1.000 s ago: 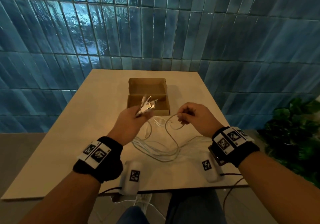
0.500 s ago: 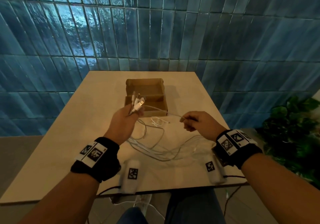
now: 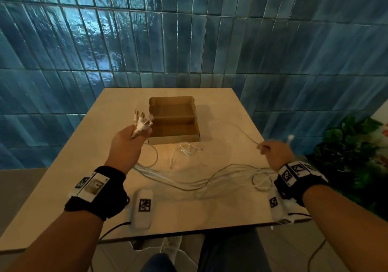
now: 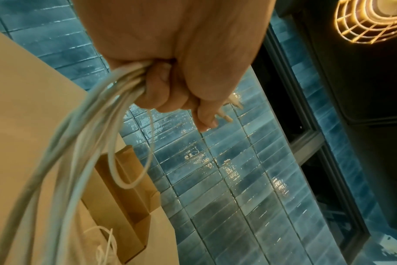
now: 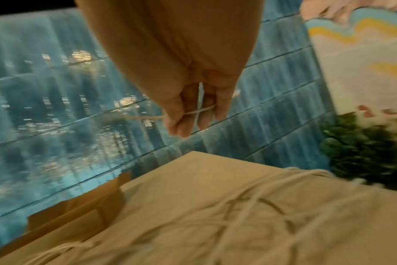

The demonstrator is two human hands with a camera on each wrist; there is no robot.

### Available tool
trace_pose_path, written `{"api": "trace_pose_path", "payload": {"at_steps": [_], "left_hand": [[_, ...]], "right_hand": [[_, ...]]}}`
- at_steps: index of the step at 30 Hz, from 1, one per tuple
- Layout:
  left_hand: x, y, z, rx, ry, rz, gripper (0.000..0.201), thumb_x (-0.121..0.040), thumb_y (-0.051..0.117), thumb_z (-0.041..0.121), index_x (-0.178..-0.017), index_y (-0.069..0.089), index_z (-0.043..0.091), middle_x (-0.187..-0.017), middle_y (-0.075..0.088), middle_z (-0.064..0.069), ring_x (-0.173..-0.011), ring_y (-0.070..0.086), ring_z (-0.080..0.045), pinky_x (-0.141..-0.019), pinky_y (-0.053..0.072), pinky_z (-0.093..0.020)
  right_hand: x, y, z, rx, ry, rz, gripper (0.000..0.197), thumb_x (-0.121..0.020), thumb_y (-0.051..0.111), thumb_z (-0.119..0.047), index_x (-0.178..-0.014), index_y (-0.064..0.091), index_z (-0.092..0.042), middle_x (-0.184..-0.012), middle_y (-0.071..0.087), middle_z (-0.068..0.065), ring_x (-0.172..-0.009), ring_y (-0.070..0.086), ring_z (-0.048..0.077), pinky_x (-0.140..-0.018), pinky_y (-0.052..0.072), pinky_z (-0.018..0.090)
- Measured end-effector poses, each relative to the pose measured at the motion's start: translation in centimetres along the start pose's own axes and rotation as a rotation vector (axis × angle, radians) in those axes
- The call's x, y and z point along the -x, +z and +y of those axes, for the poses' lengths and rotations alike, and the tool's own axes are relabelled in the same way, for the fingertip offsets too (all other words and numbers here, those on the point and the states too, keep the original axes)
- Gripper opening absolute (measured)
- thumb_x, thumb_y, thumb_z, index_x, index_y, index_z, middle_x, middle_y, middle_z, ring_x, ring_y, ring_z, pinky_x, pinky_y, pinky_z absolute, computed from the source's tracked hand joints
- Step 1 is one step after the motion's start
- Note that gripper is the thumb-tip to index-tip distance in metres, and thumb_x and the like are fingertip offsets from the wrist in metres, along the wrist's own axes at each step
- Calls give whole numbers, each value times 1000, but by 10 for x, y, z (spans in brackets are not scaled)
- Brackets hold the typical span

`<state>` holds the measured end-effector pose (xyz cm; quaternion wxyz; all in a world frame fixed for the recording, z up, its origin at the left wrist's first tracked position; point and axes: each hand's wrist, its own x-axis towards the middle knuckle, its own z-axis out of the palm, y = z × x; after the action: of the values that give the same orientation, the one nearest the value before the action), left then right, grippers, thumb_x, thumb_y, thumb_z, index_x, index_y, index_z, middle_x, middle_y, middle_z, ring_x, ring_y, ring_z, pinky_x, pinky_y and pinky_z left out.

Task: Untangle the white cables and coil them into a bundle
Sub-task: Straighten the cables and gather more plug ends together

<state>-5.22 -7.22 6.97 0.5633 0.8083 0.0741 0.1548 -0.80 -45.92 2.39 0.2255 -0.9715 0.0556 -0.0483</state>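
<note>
My left hand [image 3: 128, 143] is raised over the table's left half and grips several white cables [image 4: 84, 136] near their plug ends [image 3: 141, 122], which stick up past the fingers. From this fist the cables droop and trail across the table [image 3: 189, 179] to the right. My right hand [image 3: 275, 152] is far out at the table's right edge and pinches one thin white cable [image 5: 195, 112]; its plug end [image 3: 290, 138] points up beyond the hand. A small loose cable tangle [image 3: 186, 148] lies in front of the box.
An open cardboard box [image 3: 174, 122] stands at the table's middle back. Two white tagged devices [image 3: 143, 207] [image 3: 277, 206] lie near the front edge. A blue tiled wall [image 3: 189, 40] runs behind, and a leafy plant [image 3: 352, 149] stands off the table's right side.
My right hand has swept far to the right, drawing one cable out of the tangle. The left hand has stayed raised with the plug ends, shifting slightly left.
</note>
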Motion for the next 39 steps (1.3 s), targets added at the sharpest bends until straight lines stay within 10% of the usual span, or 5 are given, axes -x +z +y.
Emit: {"api": "trace_pose_path", "payload": {"at_steps": [4,9,23,30,39], "left_hand": [[-7,-4,-2,65,4,33,23,-96,57,28,-91,67,8,-49,42,7,-51,35,-15,-58,30,-34],[-6,8,7,96,14,-4,17,-95,58,29,-81,66,26,-41,47,17,-51,37,-10,-52,30,-31],[12,16,26,215,48,-79,19,-97,55,24,-81,63,19,-48,36,10,-40,32,-7,-40,28,-22],[10,9,22,245,31,-72,18,-98,55,24,-85,62,14,-44,35,12,-39,30,-5,-42,27,-24],[1,3,8,212,19,37,18,-97,55,24,-94,66,10,-53,38,8,-48,33,-9,-51,30,-28]], "right_hand": [[2,-1,38,458,245,-195,29,-99,38,-21,-118,58,-13,-126,58,10,-113,55,27,-92,43,34],[9,16,-10,218,-26,-288,47,-93,46,-6,-139,41,-14,-139,43,14,-126,45,29,-105,34,33],[51,82,-202,-346,-411,-758,39,-98,38,1,-136,45,-5,-133,52,18,-86,57,18,-63,42,8],[41,76,-184,-377,-375,-487,18,-92,53,-6,-97,70,-4,-92,68,11,-68,57,10,-58,45,13],[-4,32,-81,-25,-179,-90,25,-93,57,-21,-104,70,-2,-92,59,7,-99,58,28,-73,35,19]]}}
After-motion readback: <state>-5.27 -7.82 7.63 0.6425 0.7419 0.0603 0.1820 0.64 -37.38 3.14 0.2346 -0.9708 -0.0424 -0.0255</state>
